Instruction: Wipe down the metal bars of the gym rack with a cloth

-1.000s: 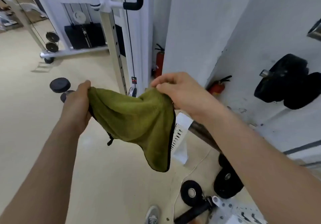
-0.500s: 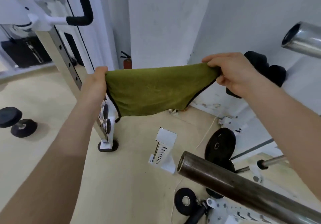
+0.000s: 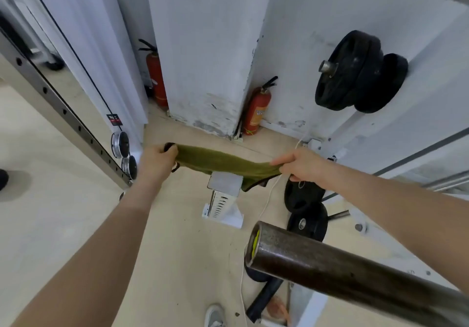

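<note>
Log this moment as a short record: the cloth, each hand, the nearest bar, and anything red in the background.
cloth: green cloth, stretched between both hands
left hand: grips its left end
right hand: pinches its right end
nearest bar: dark metal bar, lower right, apart from the cloth
red items: left fire extinguisher, right fire extinguisher

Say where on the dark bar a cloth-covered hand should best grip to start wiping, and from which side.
Probably just behind the open end of the bar, from above. The cloth is stretched between the left hand and the right hand, so it can drape over the round tube and wrap it. From that free end the bar runs toward the lower right, giving length to slide along.
</note>
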The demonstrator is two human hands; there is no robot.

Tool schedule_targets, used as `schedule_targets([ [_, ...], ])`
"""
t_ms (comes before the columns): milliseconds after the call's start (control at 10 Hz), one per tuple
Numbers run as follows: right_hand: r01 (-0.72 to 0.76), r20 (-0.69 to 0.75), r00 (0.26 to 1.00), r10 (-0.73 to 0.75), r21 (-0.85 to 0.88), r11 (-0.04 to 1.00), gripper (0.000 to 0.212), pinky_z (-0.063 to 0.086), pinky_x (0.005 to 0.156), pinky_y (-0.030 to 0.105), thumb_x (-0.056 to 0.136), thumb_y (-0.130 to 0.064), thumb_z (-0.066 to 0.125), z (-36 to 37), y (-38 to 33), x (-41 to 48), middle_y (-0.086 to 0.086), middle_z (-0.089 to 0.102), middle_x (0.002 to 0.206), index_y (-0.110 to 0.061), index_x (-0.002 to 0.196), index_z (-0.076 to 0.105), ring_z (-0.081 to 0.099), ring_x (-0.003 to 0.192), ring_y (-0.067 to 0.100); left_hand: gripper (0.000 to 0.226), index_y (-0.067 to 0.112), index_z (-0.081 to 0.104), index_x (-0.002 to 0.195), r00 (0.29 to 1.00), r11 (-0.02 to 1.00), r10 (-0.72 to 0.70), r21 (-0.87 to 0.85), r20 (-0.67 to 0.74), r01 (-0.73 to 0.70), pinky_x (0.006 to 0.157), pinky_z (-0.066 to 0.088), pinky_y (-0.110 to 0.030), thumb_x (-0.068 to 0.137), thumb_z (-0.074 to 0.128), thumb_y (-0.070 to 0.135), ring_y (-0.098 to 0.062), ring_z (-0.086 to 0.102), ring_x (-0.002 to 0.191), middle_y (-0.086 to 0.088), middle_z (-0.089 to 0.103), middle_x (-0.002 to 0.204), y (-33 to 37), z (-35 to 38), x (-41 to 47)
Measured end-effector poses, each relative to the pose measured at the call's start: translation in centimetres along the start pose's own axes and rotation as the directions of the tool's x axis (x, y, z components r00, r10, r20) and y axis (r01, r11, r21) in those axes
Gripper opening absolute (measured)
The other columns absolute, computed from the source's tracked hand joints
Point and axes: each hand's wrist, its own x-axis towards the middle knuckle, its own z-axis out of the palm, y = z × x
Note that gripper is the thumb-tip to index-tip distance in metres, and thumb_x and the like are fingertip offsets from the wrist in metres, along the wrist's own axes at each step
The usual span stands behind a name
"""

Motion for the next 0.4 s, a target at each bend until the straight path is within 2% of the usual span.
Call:
schedule_targets([
  [100,-0.059,0.344,0.927,0.148,-0.258,0.964,0.041,0.047,0.096,0.031,0.098,-0.012,0.051,2.1,1.9,0.0,0.0,0.047,0.14,-0.024,0.137,0.052,0.043,0.129,0.019,0.023,0.008,0.059,0.071,0.991,0.99,-0.134,0.04,0.005,0.133,0.066,0.045,-0.034,0.089,0.054,0.021,-0.026,0.056,0.071,-0.013,0.059,0.075,-5.0,1.4,-0.8],
  [200,-0.079,0.412,0.884,0.222,-0.337,0.938,0.049,0.043,0.104,0.036,0.099,-0.012,0.049,2.7,2.1,-0.5,0.001,0.031,0.154,-0.022,0.146,0.039,0.03,0.14,0.021,0.022,0.002,0.06,0.102,0.948,0.958,-0.278,0.117,0.153,0.262,0.073,0.045,-0.035,0.09,0.051,0.019,-0.03,0.057,0.08,-0.022,0.058,0.097,-7.3,2.5,-2.0],
  [300,-0.089,0.39,0.893,0.227,-0.341,0.936,0.049,0.043,0.103,0.035,0.1,-0.018,0.05,1.8,2.0,-1.0,0.0,0.031,0.154,-0.023,0.147,0.038,0.032,0.139,0.021,0.054,0.003,0.042,0.139,0.964,0.952,-0.238,0.228,0.117,0.207,0.096,0.045,-0.04,0.089,0.051,0.021,-0.035,0.053,0.113,-0.019,0.049,0.138,-8.1,3.4,-2.4],
  [400,-0.051,0.314,0.938,0.15,-0.302,0.952,0.045,0.046,0.1,0.034,0.1,-0.021,0.05,0.3,1.7,-2.0,-0.001,0.036,0.151,-0.022,0.144,0.042,0.036,0.136,0.019,0.053,0.016,0.042,0.143,0.994,0.994,-0.1,0.052,0.044,0.097,0.101,0.038,-0.031,0.091,0.048,0.013,-0.025,0.045,0.128,-0.008,0.043,0.146,-6.4,3.4,-3.8],
])
